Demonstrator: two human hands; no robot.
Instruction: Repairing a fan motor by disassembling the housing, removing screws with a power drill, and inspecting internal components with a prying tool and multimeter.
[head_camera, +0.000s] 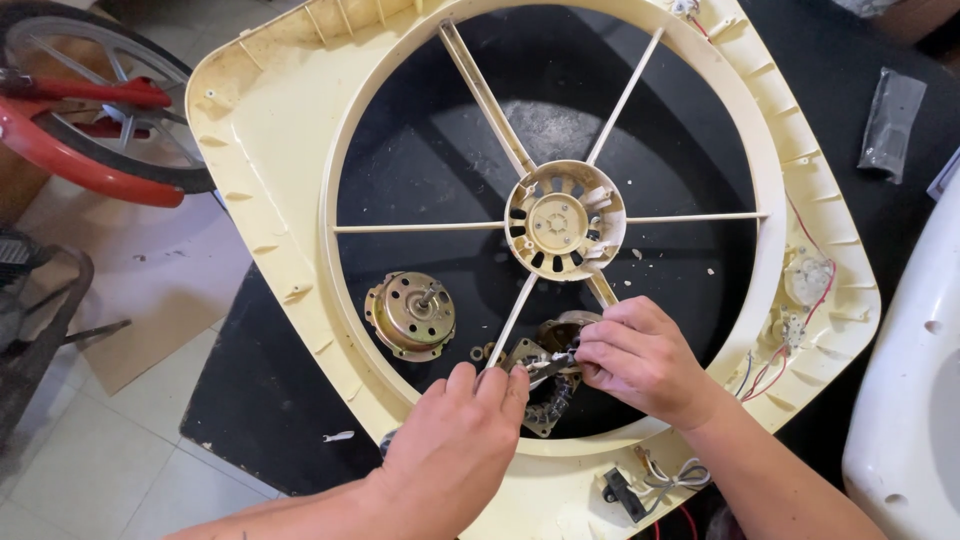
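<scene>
Lower centre of the frame: left hand (450, 450) coming up from the bottom edge, back of the hand toward the camera, fingers (490, 385) bunched close together and curled down, tips pinching a slim metal tool (545, 368) that pokes rightward out of the grip. Just right of it, right hand (640, 355) entering from the lower right, fingers (600, 352) folded in tight, pressed together on the far end of the same tool and on the small motor part (550, 395) beneath. Knuckles of the two hands nearly touching. Exact contact under the fingertips hidden by the hands themselves.

Motor part lying on the black counter (270, 400), inside the lower arc of the big round opening of a cream plastic fan housing (270, 130), partly covered by both hands; dark wound section showing below the fingers. Left of it, apart from the hands, a brass-coloured round motor (410, 315) with holes in its face and a short shaft, also on the counter inside the ring. A few small washers (480, 352) between that motor and the hands.

Centre of the frame: housing's hub (565, 220), joined to the ring by thin spokes. Right side of the housing: red and white wires (800, 300) and a small switch block. Bottom edge: grey cable with a black clip (625, 492). Upper left: red-framed bicycle wheel (90, 110) over a tiled floor. Far right: white plastic casing (910, 400).
</scene>
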